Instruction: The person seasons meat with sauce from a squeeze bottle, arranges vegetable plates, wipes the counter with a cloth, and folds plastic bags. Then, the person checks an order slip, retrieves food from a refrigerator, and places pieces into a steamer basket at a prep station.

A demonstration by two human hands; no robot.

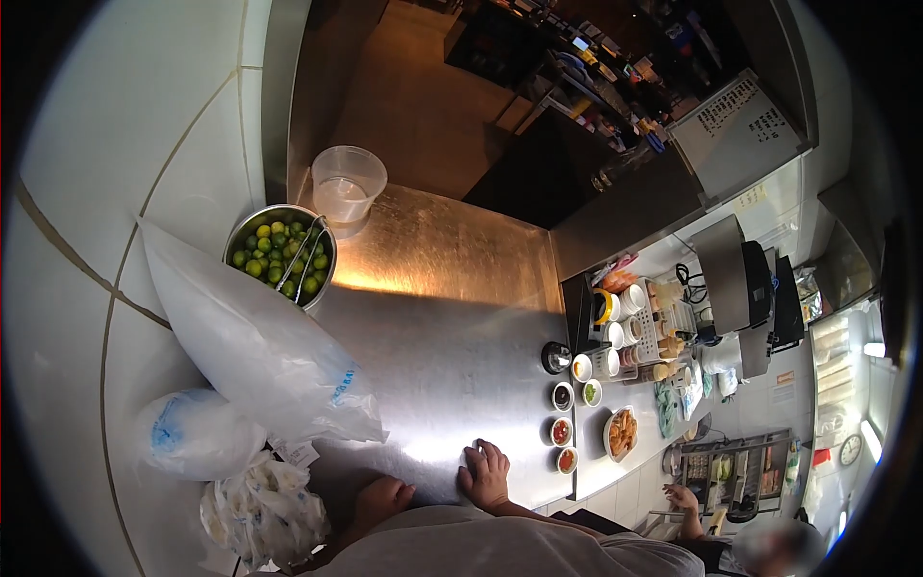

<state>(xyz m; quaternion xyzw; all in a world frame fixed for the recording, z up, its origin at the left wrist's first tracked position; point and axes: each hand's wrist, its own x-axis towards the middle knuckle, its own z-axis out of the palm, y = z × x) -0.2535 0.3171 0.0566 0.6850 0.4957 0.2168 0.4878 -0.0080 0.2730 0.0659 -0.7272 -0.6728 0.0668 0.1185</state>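
My left hand (386, 497) rests at the near edge of the steel counter (433, 356), fingers curled in, with nothing showing in it. To its right, my right hand (487, 475) lies on the metal with its fingers apart and slightly bent, holding nothing. A large translucent plastic bag (274, 332) with blue print spreads over the counter's left side. Below it are a rounded white bag (197, 435) and a bunch of crumpled plastic bags (264, 512), nearest my left hand. Small sauce cups, one with dark sauce (562, 395) and one with red sauce (567, 461), stand beyond my right hand.
A steel pot (329, 274) of green limes with tongs stands at the far left beside a clear plastic tub (349, 183). At right are a bowl of fried food (621, 434) and a white basket (663, 322). Another person's hand (683, 498) shows at lower right.
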